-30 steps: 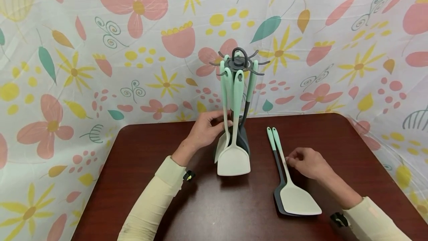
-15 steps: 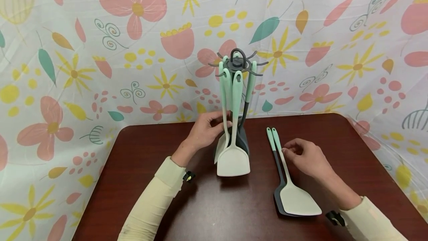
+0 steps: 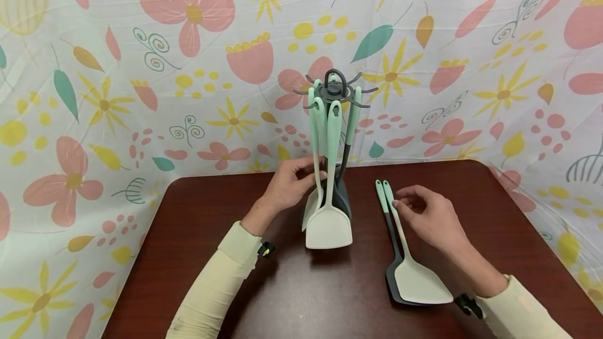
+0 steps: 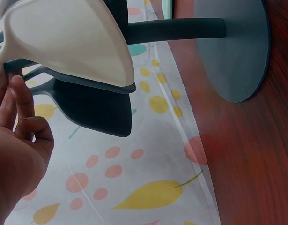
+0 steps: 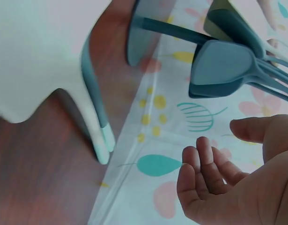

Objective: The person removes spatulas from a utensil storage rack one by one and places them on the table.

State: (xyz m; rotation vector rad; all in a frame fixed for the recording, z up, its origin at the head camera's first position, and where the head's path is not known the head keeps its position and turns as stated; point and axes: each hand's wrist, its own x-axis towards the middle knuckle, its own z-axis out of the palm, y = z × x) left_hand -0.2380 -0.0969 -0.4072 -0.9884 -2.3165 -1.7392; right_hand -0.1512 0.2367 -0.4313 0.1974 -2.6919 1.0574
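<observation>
Beside the right hand [image 3: 431,213], white spatula [image 3: 414,271], fingertips at its handle

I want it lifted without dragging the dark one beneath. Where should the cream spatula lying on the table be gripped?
Pinch the cream spatula by its slim mint handle tip, coming from above beside the right hand; that end lies clear, while its blade overlaps the dark spatula.
</observation>
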